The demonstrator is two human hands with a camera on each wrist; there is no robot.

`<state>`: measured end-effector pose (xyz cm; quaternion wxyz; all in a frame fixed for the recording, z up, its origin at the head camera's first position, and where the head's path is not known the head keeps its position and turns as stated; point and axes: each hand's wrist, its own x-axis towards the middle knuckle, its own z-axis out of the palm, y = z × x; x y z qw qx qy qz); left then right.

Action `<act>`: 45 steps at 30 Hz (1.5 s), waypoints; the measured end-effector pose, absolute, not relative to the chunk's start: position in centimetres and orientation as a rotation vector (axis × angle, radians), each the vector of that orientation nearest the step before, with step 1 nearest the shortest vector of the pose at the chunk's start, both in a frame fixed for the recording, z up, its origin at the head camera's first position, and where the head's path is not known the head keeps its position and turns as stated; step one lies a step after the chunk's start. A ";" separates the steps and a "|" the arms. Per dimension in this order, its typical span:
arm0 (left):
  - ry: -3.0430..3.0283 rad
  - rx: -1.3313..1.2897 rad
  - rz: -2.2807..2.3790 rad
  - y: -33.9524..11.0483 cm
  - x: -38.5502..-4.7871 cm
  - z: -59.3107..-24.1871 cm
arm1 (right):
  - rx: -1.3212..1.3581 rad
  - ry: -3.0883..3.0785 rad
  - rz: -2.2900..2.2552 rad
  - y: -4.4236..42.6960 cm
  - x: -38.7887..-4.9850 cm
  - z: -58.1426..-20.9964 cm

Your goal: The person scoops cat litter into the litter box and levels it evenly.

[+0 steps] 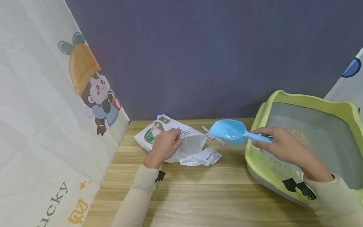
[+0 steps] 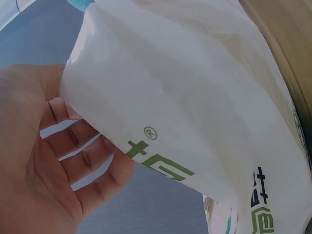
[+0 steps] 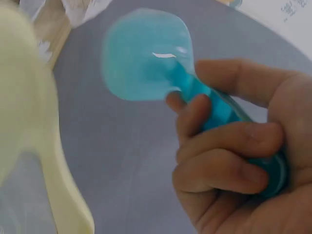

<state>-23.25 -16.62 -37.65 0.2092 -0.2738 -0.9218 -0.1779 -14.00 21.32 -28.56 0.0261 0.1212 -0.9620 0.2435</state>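
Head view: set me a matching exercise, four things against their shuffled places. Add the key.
Things:
1. blue plastic scoop with a handle
2. soft white printed bag
3. yellow-green and grey tray
4. small patch of beige granules

Places:
A. on the tray's grey floor
B. gripped by the right hand
C. at the view's right edge
D. held by the left hand

Pairs: 1-B, 2-D, 3-C, 4-A

The dark letters "ucky" and an orange Chinese character, "财", are being displayed on the white printed hanging sheet, the word being cut off by the head view's edge. On the glossy white plastic bag, a circled ® sign is being shown beside bold green characters. Smaller print on it is being blurred beyond reading.
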 end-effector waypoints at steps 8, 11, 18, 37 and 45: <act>-2.574 -0.733 -0.478 -16.0 -23.5 -37.6 | 0.540 -2.990 0.832 17.4 -14.9 -30.5; -2.581 -0.727 -0.477 -15.8 -23.7 -37.6 | 0.548 -2.995 0.905 16.3 -15.6 -31.4; -2.567 -0.714 -0.470 -15.1 -24.0 -37.5 | 0.636 -2.978 0.878 14.8 -17.6 -33.3; -2.566 -0.661 -0.425 -13.7 -25.0 -37.5 | 0.731 -2.932 0.543 12.9 -21.6 -34.4; -2.591 -0.635 -0.430 -13.2 -25.3 -37.3 | 0.783 -2.960 0.549 12.8 -23.2 -34.8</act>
